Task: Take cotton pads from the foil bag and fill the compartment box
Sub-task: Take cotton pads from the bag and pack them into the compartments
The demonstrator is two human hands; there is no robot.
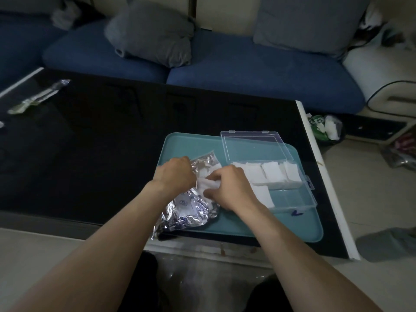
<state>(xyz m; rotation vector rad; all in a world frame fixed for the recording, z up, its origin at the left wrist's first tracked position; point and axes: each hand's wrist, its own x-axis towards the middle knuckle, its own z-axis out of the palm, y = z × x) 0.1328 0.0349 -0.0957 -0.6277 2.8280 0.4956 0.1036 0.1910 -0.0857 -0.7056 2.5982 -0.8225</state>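
Black glass tabletop (101, 154) carries a teal tray (299, 230) at its near right corner, and everything for the job sits on that tray.

Nearest is the foil bag (186, 210), crumpled, lying with its long axis running from the near left up toward the far right, its open mouth at the far end. Both hands meet at that mouth. The left hand (174, 174) grips the foil edge on the left side, fingers curled over it. The right hand (229, 188) pinches a bunch of cotton pads (208, 184) showing at the opening, thumb and fingers closed around them.

Just right of that hand, touching distance away, stands the clear box (292, 199), so the right hand is the nearer one for the transfer; the pads would need to travel right and slightly away, out of the bag mouth. The far row of compartments already holds white pads (272, 173), packed upright. In the near row the left compartment has pads too, while the right ones look bare. The lid (254, 145) lies open behind, flat on the tray.

Beyond the table, a blue sofa (247, 70) with grey cushions (153, 32).
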